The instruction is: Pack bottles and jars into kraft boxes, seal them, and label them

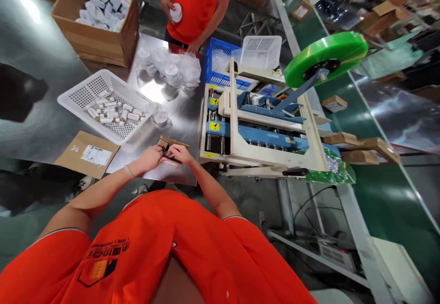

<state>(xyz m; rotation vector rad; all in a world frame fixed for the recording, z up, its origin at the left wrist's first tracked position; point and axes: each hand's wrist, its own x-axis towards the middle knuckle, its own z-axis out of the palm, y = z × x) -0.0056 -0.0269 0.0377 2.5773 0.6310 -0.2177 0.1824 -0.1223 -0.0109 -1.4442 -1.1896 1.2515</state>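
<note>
a small cardboard box (168,148) sits at the bench's (44,56) near edge, beside the taping machine (261,129). left hand (151,157) and right hand (180,153) each close their grip on it. a white basket (85,93) of tubes lies just left.

Two white baskets (103,94), one blue crate (220,65), perhaps a dozen vials (113,111), one green reel (326,58)

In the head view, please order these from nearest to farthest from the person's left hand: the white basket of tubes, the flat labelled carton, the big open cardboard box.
From the left hand:
1. White basket of tubes, just beyond, up-left.
2. Flat labelled carton, at the table's left edge; close to the basket, hard to separate.
3. Big open cardboard box, far back left.
</note>
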